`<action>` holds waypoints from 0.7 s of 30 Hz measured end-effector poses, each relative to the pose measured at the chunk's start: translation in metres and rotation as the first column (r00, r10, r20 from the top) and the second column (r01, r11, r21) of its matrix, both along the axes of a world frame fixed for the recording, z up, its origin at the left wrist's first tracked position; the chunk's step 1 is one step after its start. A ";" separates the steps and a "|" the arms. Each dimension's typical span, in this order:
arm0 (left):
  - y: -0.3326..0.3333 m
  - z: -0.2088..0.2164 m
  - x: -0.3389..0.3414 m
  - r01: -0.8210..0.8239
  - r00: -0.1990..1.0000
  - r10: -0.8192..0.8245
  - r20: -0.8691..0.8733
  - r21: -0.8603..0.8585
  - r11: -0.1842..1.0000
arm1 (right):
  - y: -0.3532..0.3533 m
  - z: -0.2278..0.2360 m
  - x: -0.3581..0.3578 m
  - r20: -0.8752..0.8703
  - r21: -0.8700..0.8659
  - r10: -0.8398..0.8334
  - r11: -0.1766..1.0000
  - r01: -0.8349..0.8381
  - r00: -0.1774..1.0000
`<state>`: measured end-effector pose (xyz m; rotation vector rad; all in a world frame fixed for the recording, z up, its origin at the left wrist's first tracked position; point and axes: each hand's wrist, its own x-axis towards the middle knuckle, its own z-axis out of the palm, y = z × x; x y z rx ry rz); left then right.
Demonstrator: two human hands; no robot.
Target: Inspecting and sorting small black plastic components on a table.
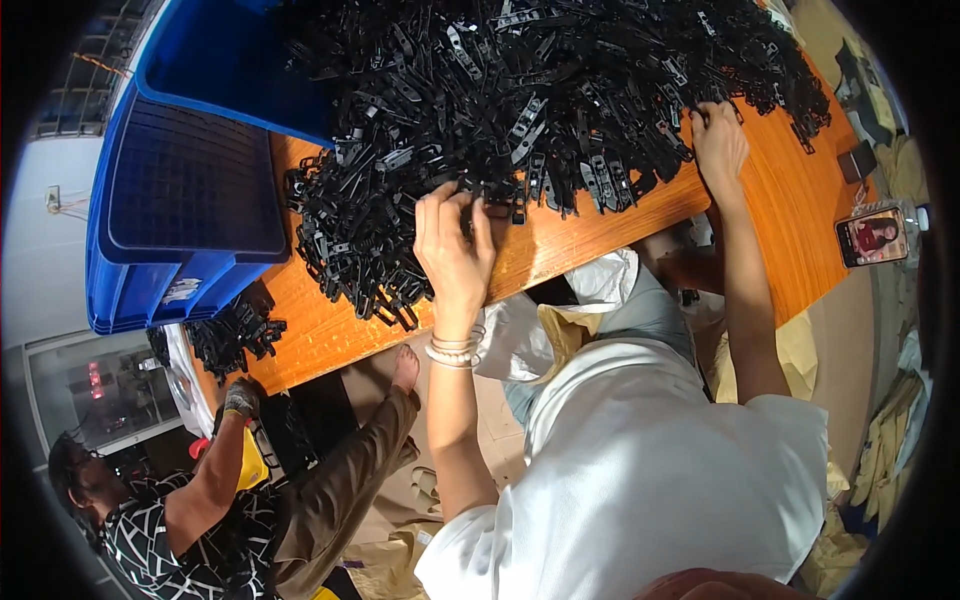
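A large heap of small, narrow black plastic parts (530,110), some with shiny faces, is spread over the orange wooden table (560,240). At the heap's near edge my left hand (455,245), with bead bracelets at the wrist, is closed, its fingers bent down among the parts. Dark pieces show between thumb and forefinger, but what they grip is hard to make out. Farther right, my right hand (721,150) is also closed, fingertips curled at the heap's right-hand edge. Its fingertips partly hide whatever is in them.
Blue plastic bins (190,190) stand at the left. A smaller pile of black parts (235,335) lies by a co-worker's gloved hand (242,398). A phone (872,237) is propped at the table's right side. White and tan bags (515,335) lie near my lap.
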<state>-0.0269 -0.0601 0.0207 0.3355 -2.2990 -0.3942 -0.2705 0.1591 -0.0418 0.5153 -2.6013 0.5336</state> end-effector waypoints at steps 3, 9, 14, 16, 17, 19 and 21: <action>0.022 0.000 0.007 -0.073 0.996 0.032 0.088 0.518 0.852 | 0.014 0.004 0.024 -0.020 -0.062 -0.061 0.996 0.059 0.998; 0.042 -0.011 -0.003 0.280 0.880 -0.274 -0.388 0.890 -0.359 | 0.014 0.036 0.080 -0.014 -0.611 0.483 0.689 -0.389 0.876; 0.060 -0.007 -0.010 0.132 0.876 -0.278 -0.393 0.751 -0.647 | -0.003 0.066 0.116 -0.053 -0.499 0.849 0.434 -0.750 0.526; 0.060 -0.009 -0.009 0.067 0.872 -0.325 -0.365 0.747 -0.661 | -0.009 0.066 0.122 -0.017 -0.447 0.897 0.389 -0.806 0.442; 0.061 -0.008 -0.008 0.070 0.874 -0.321 -0.364 0.749 -0.659 | -0.010 0.067 0.123 -0.028 -0.433 0.904 0.374 -0.820 0.427; 0.062 -0.008 -0.007 0.082 0.847 -0.322 -0.423 0.703 -0.707 | -0.014 0.068 0.126 -0.035 -0.430 0.912 0.355 -0.830 0.408; 0.061 -0.015 -0.003 0.049 0.839 -0.324 -0.438 0.654 -0.755 | -0.014 0.067 0.128 -0.041 -0.428 0.919 0.339 -0.837 0.393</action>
